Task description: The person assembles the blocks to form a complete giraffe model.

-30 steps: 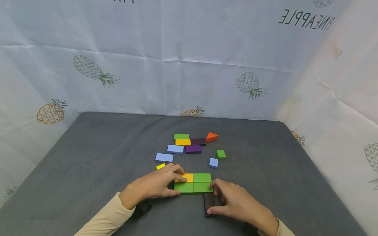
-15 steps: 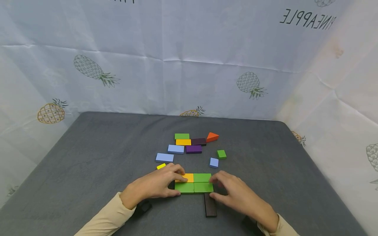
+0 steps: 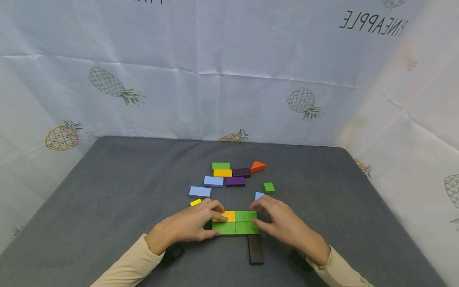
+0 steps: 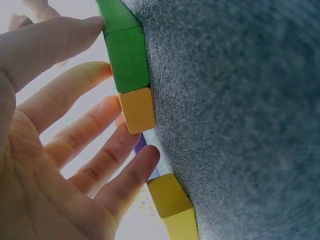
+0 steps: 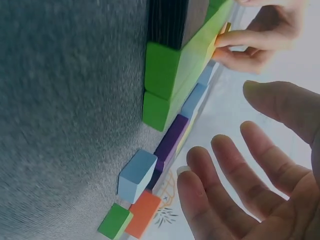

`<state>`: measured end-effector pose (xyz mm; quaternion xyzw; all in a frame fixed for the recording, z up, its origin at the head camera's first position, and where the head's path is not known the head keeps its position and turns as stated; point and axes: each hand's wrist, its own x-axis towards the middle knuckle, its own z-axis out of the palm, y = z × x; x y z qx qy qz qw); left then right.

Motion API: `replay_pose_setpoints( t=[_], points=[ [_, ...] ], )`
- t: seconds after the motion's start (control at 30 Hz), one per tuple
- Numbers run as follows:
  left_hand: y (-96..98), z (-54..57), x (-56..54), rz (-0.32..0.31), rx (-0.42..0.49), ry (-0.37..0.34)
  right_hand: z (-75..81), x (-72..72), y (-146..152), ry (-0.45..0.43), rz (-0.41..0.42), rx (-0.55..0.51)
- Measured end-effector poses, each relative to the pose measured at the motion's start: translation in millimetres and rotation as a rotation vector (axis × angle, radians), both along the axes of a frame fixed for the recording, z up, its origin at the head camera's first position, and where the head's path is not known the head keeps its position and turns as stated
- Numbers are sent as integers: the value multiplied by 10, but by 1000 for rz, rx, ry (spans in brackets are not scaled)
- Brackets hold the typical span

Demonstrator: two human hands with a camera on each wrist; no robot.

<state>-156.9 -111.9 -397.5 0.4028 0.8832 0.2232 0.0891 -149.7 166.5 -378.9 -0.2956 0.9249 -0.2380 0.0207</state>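
Observation:
My left hand (image 3: 188,223) rests at the left side of a flat group of blocks. Its fingertips touch the yellow-orange block (image 3: 230,216), and its thumb tip touches the front-left green block (image 3: 224,228). Two more green blocks, a back-right green block (image 3: 245,216) and a front-right green block (image 3: 246,228), complete the two-by-two group. A dark brown block (image 3: 255,250) lies lengthwise against the group's front edge at the right. Just above the group's right end hovers my right hand (image 3: 283,219), fingers spread and holding nothing. It partly hides a small light-blue block (image 3: 258,195).
Farther back lie a small green block (image 3: 269,187), an orange-red triangular block (image 3: 257,166), a purple block (image 3: 235,181), a dark block (image 3: 241,172), a yellow-orange block (image 3: 222,173), a green block (image 3: 220,166) and light-blue blocks (image 3: 199,191). A small yellow block (image 3: 195,202) lies beyond my left hand.
My right hand has let go of the dark brown block and moved away from me, up toward the small light-blue block. The left hand stays where it was.

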Motion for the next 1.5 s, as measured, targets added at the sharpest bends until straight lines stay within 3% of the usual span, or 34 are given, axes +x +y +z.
replay_pose_setpoints(
  t=[0.4,1.03,1.5],
  points=[
    [-2,-2,-4,-5,-7,-5,0,-252,-100,64,35,0],
    [-8,-5,-22,-19,-1,7,-34,-631,-333,29,97,10],
    [-12,-15,-21,-24,4,23,-117,-858,-436,7,68,69]
  ],
)
